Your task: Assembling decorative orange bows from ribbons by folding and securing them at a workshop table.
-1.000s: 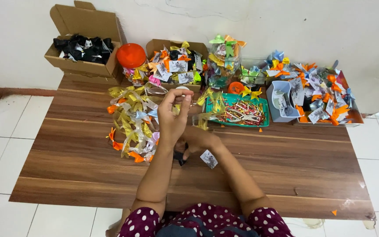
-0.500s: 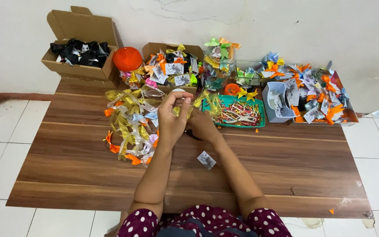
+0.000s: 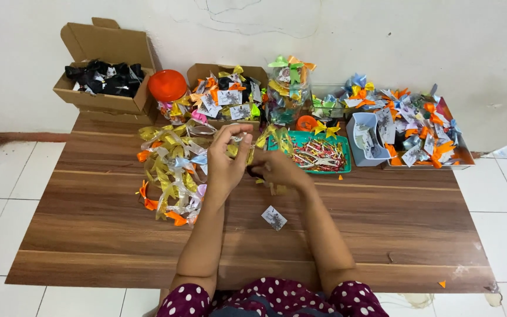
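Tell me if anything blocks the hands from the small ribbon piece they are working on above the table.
Nothing visible does. The left hand pinches the small ribbon piece in its fingertips, and the right hand meets it from the side. The ribbon pile lies to the left and the green tray behind, both apart.

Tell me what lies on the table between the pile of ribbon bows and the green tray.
In the head view, both hands, left hand and right hand, sit between the ribbon bow pile and green tray, pinching a small ribbon piece.
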